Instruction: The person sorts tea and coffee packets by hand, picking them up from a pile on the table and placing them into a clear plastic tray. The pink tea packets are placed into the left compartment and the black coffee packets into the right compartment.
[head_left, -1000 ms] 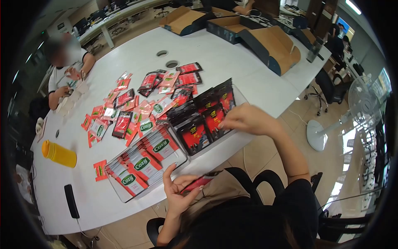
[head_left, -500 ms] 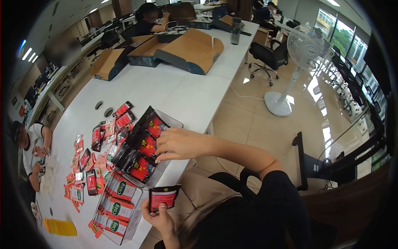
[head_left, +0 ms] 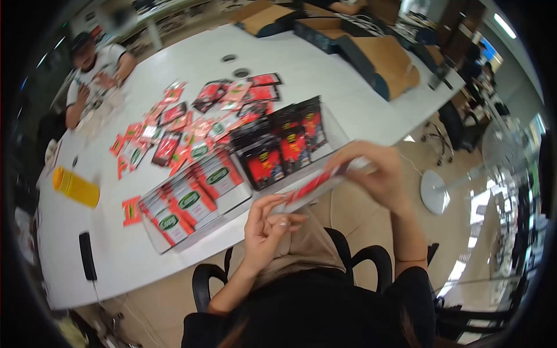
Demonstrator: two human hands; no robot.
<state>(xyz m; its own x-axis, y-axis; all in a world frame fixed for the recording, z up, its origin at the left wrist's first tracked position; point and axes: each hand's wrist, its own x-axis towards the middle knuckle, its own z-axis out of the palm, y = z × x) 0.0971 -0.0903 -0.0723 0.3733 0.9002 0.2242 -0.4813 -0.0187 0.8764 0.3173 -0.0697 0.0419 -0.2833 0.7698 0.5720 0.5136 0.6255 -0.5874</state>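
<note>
In the head view my right hand (head_left: 377,174) is closed on a blurred red packet (head_left: 313,184), above the table's front edge. My left hand (head_left: 268,229) is at the packet's left end, fingers curled; whether it grips the packet is unclear. Just beyond my hands, a clear tray holds upright black-and-red packets (head_left: 264,164). To its left a second clear tray holds red-and-white packets with green labels (head_left: 189,200). Behind both trays lies a loose pile of red and black packets (head_left: 200,129).
A yellow cup (head_left: 76,187) and a black device (head_left: 87,256) are at the left of the white table (head_left: 191,58). Opened cardboard boxes (head_left: 383,61) stand at the back. Another person (head_left: 96,72) sits at the far left. A fan (head_left: 435,188) stands on the floor at right.
The view has turned. My right hand has left the black-and-red packets in the tray and come near my left hand. The packet that was in my left hand now extends from my right.
</note>
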